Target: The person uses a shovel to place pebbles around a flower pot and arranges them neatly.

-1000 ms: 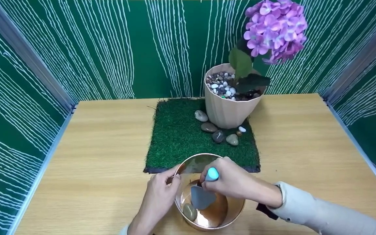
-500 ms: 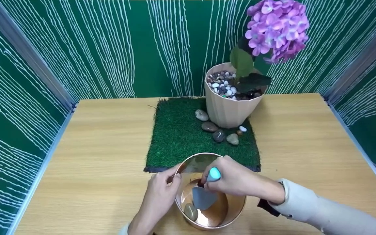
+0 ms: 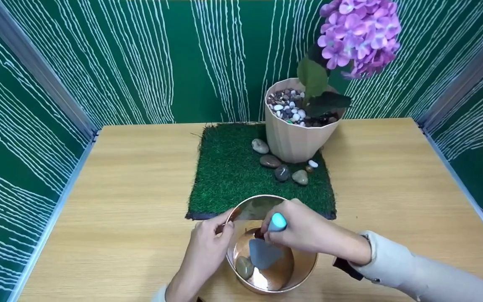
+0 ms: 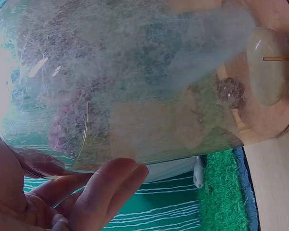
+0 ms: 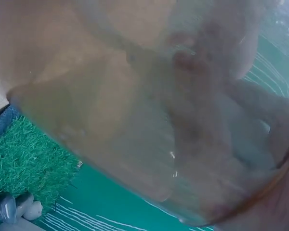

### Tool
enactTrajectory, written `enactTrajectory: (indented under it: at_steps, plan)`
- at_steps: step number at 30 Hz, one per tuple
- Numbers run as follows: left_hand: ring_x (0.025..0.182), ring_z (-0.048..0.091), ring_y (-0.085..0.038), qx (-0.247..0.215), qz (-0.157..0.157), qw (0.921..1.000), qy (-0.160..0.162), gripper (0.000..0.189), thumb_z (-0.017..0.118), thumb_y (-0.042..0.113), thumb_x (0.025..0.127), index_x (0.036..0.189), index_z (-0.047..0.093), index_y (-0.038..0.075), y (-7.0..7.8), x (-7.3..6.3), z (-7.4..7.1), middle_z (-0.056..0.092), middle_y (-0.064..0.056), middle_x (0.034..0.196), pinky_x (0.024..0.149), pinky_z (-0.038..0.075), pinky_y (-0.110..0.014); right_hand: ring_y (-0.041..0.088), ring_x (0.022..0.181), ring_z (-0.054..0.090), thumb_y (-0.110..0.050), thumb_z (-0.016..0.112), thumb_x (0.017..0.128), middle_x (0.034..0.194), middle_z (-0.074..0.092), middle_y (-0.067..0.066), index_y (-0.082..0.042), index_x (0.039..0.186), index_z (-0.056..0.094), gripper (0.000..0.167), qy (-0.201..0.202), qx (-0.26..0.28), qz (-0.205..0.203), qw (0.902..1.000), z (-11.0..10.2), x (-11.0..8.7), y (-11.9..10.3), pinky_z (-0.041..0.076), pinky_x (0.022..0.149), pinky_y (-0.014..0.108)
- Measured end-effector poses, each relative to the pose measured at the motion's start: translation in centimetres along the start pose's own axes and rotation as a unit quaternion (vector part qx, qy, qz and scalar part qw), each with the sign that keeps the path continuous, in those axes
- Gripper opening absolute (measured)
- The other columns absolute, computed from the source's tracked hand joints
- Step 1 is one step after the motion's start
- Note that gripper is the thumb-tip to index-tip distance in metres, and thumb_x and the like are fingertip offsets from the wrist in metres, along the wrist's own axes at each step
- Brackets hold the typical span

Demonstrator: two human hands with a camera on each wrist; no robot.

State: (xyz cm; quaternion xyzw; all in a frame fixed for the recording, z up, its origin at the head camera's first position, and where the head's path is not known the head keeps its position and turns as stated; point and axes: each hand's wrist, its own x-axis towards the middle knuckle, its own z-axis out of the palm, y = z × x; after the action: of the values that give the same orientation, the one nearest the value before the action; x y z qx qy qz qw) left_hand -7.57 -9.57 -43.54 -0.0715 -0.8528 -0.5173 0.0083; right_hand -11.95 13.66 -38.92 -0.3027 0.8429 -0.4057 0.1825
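Note:
In the head view a transparent amber-tinted tub (image 3: pixel 304 268) stands on the wooden table. My left hand (image 3: pixel 208 243) holds its left rim between thumb and fingers; in the left wrist view the fingers (image 4: pixel 103 192) lie against the outer wall. Reaching inside, my right hand (image 3: pixel 298 228) grips a small shovel (image 3: pixel 264 253) with a broad grey blade and turquoise handle end. The blade points down near a smooth greenish-grey stone (image 3: pixel 244 267) on the tub floor. A small dark brown pebble (image 4: pixel 230 93) shows beside the stone in the left wrist view. The tub wall blurs the right wrist view.
Behind the tub lies a green turf mat (image 3: pixel 229 176). On it stands a beige pot (image 3: pixel 294 144) of pebbles with a purple hydrangea (image 3: pixel 359 35). Several stones, including a brown stone (image 3: pixel 270 161), lie before the pot. Green walls (image 3: pixel 141 63) with white lines enclose the table.
The stone in the tub has shifted slightly away from the near rim and turned a little. The shovel and right hand have edged right. The left hand keeps its hold on the rim.

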Motion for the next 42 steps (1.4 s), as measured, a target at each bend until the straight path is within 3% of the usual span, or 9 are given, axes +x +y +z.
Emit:
enactTrajectory:
  at_steps: [8,18,28,37,42]
  plan:
    - [0.102,0.067,-0.014,0.007,0.0,1.0,0.005,0.039,0.057,0.012,0.101,0.136,0.072,0.007,0.0,0.0,0.0,0.076,-0.009,0.124,0.091,0.059,-0.04,0.005,0.078,0.068,0.0,0.074,0.086,0.087,0.079,0.001,0.0,0.093,0.08,0.009,0.031,-0.021,-0.02,0.9991,0.5,0.3,0.2,0.06,0.068,0.022]
    - [0.118,0.069,-0.024,0.0,-0.004,1.0,0.0,0.039,0.056,0.011,0.101,0.137,0.071,0.004,-0.1,0.0,0.0,0.073,-0.014,0.129,0.097,0.06,-0.048,0.003,0.062,0.059,0.002,0.073,0.086,0.083,0.078,0.002,0.001,0.091,0.081,0.009,0.018,0.008,-0.004,0.9998,0.5,0.9,0.3,0.048,0.053,0.018]
    - [0.122,0.066,-0.023,-0.003,-0.004,1.0,0.001,0.039,0.056,0.011,0.102,0.137,0.07,0.003,-0.1,0.0,0.0,0.073,-0.014,0.13,0.099,0.058,-0.048,0.005,0.064,0.067,0.002,0.072,0.086,0.078,0.077,0.0,0.001,0.09,0.08,0.009,0.002,0.025,0.02,0.9995,0.3,1.3,0.3,0.05,0.054,0.018]
    - [0.11,0.068,-0.018,0.008,-0.01,0.9999,0.004,0.04,0.056,0.011,0.1,0.137,0.071,0.006,-0.1,0.0,0.1,0.073,-0.013,0.129,0.091,0.06,-0.041,0.002,0.068,0.064,0.001,0.073,0.084,0.083,0.078,0.002,0.002,0.09,0.08,0.009,0.038,0.01,-0.014,0.9991,0.5,1.0,0.5,0.057,0.061,0.02]
    - [0.113,0.067,-0.018,0.006,-0.014,0.9999,0.001,0.04,0.056,0.011,0.1,0.138,0.071,0.007,-0.1,0.0,0.1,0.073,-0.013,0.13,0.092,0.059,-0.043,0.004,0.07,0.063,-0.001,0.074,0.088,0.089,0.079,0.004,0.002,0.095,0.081,0.01,0.024,0.019,-0.012,0.9995,0.6,0.9,0.6,0.056,0.062,0.019]
